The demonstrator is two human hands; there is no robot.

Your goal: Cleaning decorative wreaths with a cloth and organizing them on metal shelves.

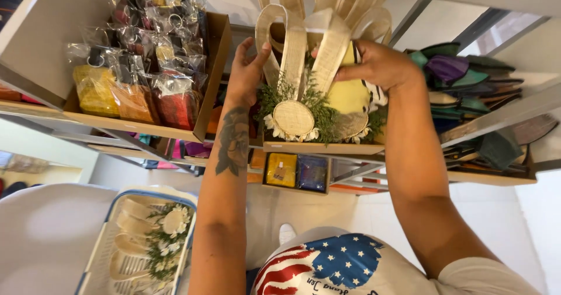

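Standing in a shelf box, far centre, woven fans (294, 117) are gripped: left hand (248, 67) pinched on a handle loop, right hand (374, 66) closed behind. Light, stiff, brittle trim; handles judged safest.

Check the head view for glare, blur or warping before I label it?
Head view: wide-angle warp bends the shelf edges; glare sparkles on the cellophane packets; the wall at upper right is blown out white. Left hand and right hand on the woven fans look sharp; the basket at lower left is softer.
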